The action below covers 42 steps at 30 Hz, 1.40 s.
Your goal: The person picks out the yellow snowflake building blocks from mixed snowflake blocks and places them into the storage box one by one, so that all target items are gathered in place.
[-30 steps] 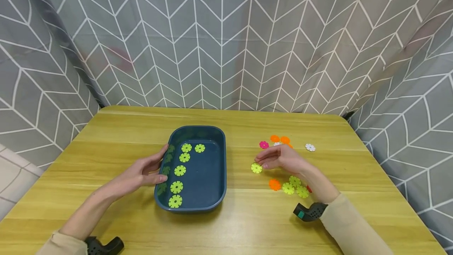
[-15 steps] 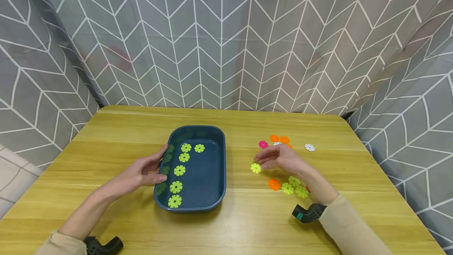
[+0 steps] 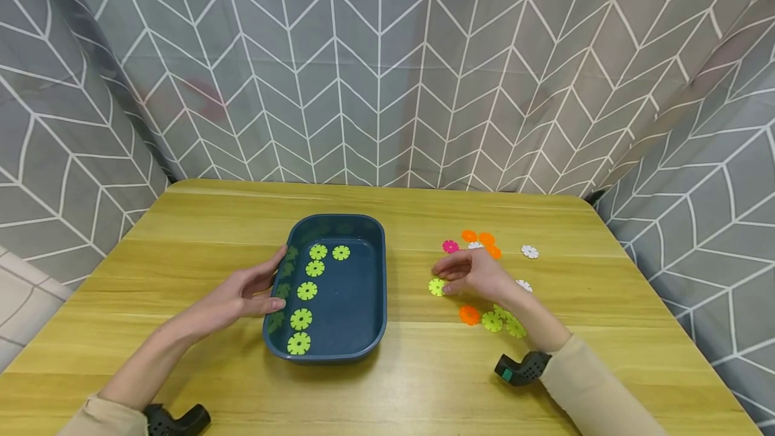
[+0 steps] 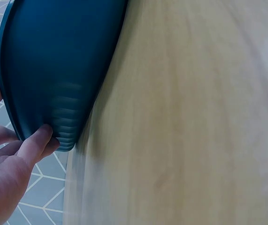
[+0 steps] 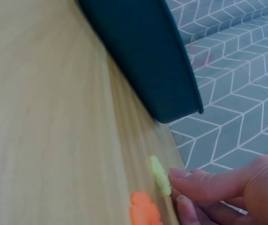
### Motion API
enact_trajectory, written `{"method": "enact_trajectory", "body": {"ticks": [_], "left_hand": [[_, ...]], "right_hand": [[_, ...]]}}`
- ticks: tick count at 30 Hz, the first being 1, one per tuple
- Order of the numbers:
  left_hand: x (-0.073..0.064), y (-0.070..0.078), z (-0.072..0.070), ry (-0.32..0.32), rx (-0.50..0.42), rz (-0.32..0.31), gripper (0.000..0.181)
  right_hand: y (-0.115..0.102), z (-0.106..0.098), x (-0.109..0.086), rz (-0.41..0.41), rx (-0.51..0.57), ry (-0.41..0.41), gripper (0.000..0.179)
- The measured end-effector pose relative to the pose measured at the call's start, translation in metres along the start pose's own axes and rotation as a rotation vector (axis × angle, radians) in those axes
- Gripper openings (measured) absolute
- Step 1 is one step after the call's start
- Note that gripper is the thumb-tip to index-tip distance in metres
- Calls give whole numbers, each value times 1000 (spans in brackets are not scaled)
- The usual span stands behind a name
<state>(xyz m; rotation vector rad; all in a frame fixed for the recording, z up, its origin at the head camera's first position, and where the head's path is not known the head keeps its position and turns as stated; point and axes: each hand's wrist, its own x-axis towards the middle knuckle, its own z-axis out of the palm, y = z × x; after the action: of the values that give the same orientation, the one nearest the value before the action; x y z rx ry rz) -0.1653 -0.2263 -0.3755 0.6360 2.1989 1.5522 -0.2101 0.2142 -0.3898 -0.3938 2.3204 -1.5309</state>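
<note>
A dark blue plastic bin (image 3: 348,358) stands left of the table's middle, with several yellow-green interlocking discs (image 3: 307,291) lying flat along its left side. My left hand (image 3: 242,295) grips its left wall, thumb over the rim and fingers against the outside. In the left wrist view those fingers press the outer wall (image 4: 63,56). To the bin's right, my right hand (image 3: 475,274) pinches the edge of one yellow-green notched disc (image 3: 436,286) between thumb and fingers. The right wrist view shows that disc (image 5: 159,176) nearly edge-on, close over the table.
Beyond the right hand lie a pink disc (image 3: 451,247), several orange discs (image 3: 486,239) and a white disc (image 3: 529,251). Nearer sit an orange disc (image 3: 469,315) and several yellow-green discs (image 3: 492,321), partly under the forearm. A patterned curtain (image 3: 375,86) surrounds the wooden table (image 3: 212,214).
My right hand and its disc have shifted slightly left and the forearm has moved a little, uncovering a white disc beside the wrist. My left hand and the bin hold still.
</note>
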Motion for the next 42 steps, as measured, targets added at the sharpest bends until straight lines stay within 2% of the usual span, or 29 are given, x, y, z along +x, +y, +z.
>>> {"method": "enact_trajectory", "body": {"ticks": [12, 42], "left_hand": [[0, 1, 0, 3, 6, 3, 86], [1, 0, 0, 3, 12, 5, 86]], "right_hand": [[3, 3, 2, -11, -46, 46, 36], [8, 9, 3, -79, -148, 67, 29]]}}
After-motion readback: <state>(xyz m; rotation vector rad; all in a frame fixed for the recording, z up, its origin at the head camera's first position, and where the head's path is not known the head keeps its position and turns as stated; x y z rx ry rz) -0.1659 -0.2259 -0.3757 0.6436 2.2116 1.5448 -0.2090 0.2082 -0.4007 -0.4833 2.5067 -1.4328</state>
